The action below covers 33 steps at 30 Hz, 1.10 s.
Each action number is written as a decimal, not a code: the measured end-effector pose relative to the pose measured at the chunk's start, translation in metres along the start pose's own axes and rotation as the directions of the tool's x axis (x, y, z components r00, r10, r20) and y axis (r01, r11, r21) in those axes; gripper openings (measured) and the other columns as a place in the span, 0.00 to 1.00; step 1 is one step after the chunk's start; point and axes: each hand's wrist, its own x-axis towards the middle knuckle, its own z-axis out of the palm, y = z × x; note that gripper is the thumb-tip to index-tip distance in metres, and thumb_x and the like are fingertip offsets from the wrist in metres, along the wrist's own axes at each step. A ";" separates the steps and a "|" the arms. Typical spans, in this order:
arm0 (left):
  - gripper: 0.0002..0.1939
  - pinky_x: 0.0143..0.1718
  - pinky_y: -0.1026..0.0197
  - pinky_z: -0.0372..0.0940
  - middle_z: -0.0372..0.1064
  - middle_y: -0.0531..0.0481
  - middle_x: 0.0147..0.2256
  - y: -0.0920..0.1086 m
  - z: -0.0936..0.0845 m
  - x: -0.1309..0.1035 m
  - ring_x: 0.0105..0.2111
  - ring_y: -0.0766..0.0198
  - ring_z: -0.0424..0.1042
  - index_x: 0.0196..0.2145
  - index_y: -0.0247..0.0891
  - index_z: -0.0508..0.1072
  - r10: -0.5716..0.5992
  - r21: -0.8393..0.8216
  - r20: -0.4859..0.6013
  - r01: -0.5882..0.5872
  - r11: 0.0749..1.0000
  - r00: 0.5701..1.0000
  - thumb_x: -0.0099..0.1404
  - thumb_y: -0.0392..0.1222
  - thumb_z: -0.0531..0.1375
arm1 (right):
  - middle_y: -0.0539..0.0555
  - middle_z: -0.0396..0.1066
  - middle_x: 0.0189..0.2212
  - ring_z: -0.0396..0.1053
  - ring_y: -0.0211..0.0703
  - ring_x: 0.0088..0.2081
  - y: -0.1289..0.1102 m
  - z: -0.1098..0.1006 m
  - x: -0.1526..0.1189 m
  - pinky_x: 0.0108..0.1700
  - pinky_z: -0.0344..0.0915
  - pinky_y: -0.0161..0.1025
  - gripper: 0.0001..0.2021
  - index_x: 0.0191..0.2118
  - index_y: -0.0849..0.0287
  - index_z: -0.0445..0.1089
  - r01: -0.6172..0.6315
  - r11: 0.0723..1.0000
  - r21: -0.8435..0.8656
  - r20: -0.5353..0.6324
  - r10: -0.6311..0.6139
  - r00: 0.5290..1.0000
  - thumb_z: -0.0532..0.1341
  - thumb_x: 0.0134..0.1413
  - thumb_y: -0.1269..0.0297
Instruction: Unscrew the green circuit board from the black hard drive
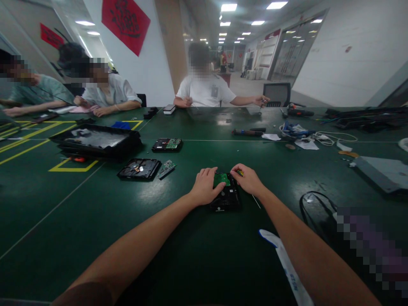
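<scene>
A black hard drive (227, 199) with a green circuit board (222, 179) lies on the table in front of me. My left hand (205, 187) grips its left side, the thumb reaching over the board. At the drive's far right corner is my right hand (247, 180), closed around a thin screwdriver (256, 201). A bit of yellow handle shows between the fingers, and the metal shaft points back toward me under the palm. What the right fingertips touch is too small to make out.
Left of my hands lie an opened hard drive (139, 169), a loose circuit board (166, 169) and another drive (167, 145). Black trays (98, 140) are stacked farther left. Cables (296, 129) and a grey metal case (382, 172) sit at right. Several people sit around the table.
</scene>
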 end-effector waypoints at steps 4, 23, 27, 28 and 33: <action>0.35 0.63 0.39 0.59 0.66 0.35 0.59 0.000 -0.002 0.001 0.62 0.41 0.61 0.65 0.36 0.63 0.031 -0.007 0.008 -0.031 0.999 0.999 0.70 0.61 0.56 | 0.50 0.75 0.33 0.70 0.41 0.31 -0.002 0.002 0.003 0.38 0.65 0.40 0.10 0.42 0.55 0.73 0.007 1.000 0.007 0.008 -0.007 1.000 0.59 0.65 0.55; 0.27 0.62 0.43 0.62 0.70 0.40 0.56 -0.013 -0.009 0.007 0.58 0.47 0.67 0.61 0.39 0.69 0.184 -0.174 0.067 -0.170 0.970 0.981 0.70 0.54 0.61 | 0.53 0.76 0.41 0.72 0.47 0.44 0.002 0.002 0.002 0.48 0.64 0.46 0.06 0.39 0.54 0.76 0.225 0.966 -0.124 0.045 -0.221 0.974 0.63 0.64 0.60; 0.27 0.63 0.44 0.60 0.70 0.41 0.58 -0.017 -0.010 0.009 0.59 0.47 0.67 0.62 0.40 0.69 0.223 -0.203 0.088 -0.201 0.958 0.971 0.69 0.53 0.62 | 0.54 0.76 0.40 0.72 0.47 0.43 0.002 0.002 0.001 0.47 0.64 0.46 0.06 0.39 0.55 0.76 0.236 0.962 -0.139 0.040 -0.233 0.972 0.64 0.63 0.60; 0.28 0.63 0.43 0.60 0.71 0.40 0.58 -0.018 -0.010 0.010 0.59 0.47 0.67 0.62 0.40 0.69 0.227 -0.203 0.090 -0.205 0.957 0.970 0.69 0.53 0.63 | 0.54 0.76 0.41 0.72 0.48 0.43 0.003 0.002 0.001 0.47 0.64 0.47 0.06 0.39 0.55 0.76 0.239 0.961 -0.139 0.041 -0.236 0.971 0.64 0.63 0.60; 0.27 0.63 0.44 0.59 0.72 0.41 0.58 -0.018 -0.012 0.010 0.59 0.48 0.67 0.62 0.40 0.69 0.246 -0.243 0.093 -0.218 0.945 0.965 0.70 0.52 0.62 | 0.54 0.76 0.41 0.72 0.48 0.44 0.004 0.001 0.001 0.48 0.65 0.47 0.06 0.39 0.54 0.77 0.254 0.957 -0.143 0.039 -0.251 0.967 0.64 0.63 0.60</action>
